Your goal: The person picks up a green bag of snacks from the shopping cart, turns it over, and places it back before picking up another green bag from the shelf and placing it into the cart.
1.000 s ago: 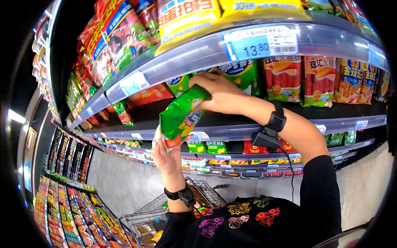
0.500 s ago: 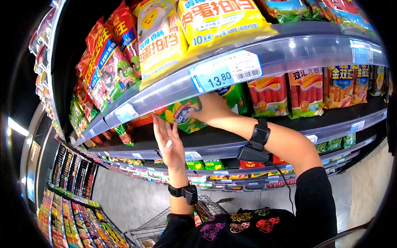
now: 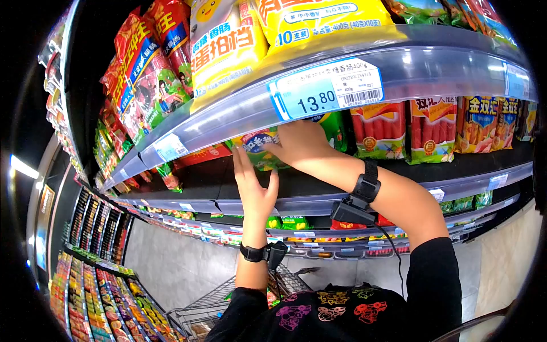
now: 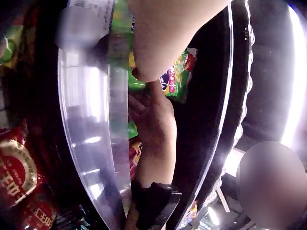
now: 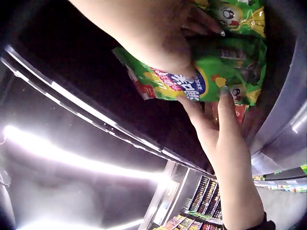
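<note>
The green packet (image 5: 211,67) was under the upper shelf's plastic lip (image 3: 228,105), over the dark lower shelf (image 3: 194,185), with a second green packet (image 5: 247,17) just behind it. The right hand (image 3: 305,142) gripped it, thumb on the printed face and fingers over the far edge; the left hand (image 3: 255,188) had its fingers extended and, it seemed, touching the near side without gripping. A slip looked the likeliest trouble: slick film pinched by one hand alone could slide free, and straight fingers would hardly catch it. The low lip could also snag a corner — or the packet could nudge its neighbour askew if pushed too deep. The wrapper was glossy, creased and soft-looking, roughly oblong with a flat sealed end. The lip was smooth and translucent, the red sausage packets (image 3: 379,134) farther right ribbed by the rods inside
</note>
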The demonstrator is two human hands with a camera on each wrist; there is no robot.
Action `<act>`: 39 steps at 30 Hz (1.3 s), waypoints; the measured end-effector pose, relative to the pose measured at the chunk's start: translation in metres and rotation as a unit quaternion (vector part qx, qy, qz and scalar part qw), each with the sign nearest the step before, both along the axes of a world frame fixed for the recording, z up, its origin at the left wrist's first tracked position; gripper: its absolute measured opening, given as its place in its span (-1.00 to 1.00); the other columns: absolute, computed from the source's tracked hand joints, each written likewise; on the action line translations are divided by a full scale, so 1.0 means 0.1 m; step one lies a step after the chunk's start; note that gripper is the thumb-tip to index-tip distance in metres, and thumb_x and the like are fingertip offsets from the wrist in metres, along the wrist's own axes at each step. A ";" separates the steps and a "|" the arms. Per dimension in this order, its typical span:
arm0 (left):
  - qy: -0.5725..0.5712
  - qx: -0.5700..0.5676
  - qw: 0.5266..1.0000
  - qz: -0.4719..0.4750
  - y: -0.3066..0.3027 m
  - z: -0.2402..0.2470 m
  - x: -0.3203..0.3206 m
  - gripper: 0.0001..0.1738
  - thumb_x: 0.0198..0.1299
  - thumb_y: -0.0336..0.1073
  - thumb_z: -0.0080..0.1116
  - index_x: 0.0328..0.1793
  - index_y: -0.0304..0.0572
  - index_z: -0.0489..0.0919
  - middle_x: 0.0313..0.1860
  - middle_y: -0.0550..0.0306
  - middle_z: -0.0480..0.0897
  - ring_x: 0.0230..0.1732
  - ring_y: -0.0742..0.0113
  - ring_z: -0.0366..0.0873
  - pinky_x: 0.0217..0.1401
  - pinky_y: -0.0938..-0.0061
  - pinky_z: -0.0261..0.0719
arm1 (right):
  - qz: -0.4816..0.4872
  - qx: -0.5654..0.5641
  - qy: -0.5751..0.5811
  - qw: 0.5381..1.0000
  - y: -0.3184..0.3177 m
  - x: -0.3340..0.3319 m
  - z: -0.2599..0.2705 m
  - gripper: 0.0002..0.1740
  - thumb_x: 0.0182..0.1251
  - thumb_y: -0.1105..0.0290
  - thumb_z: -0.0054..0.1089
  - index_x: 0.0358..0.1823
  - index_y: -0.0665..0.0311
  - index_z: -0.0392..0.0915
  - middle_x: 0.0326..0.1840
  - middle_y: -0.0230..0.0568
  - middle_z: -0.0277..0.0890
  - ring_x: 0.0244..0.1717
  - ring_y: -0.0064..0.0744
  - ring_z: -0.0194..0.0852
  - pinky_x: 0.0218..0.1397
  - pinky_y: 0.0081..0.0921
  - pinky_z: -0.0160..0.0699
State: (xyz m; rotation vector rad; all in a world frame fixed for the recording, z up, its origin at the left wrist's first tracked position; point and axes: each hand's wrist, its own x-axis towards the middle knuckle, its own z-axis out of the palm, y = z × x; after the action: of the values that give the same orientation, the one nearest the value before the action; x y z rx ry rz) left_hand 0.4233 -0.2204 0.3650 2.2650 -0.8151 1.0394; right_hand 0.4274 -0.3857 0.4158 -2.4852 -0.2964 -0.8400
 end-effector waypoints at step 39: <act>0.070 0.037 0.995 0.055 -0.08 0.00 0.02 -0.25 -0.10 -0.16 0.25 0.28 -0.23 0.31 0.22 -0.52 0.30 0.08 -0.31 0.44 0.02 0.13 0.49 | 0.014 -0.116 -0.075 0.990 0.05 0.07 -0.13 -0.73 0.06 0.45 0.02 -0.18 0.34 0.51 -0.30 0.03 0.57 -0.28 -0.06 0.61 -0.30 -0.24 0.61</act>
State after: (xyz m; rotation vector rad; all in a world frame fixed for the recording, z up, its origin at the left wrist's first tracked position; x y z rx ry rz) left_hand 0.4255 -0.2286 0.3651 2.4384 -0.6890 0.8992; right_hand 0.4345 -0.3808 0.4027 -2.6277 -0.5054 -1.0351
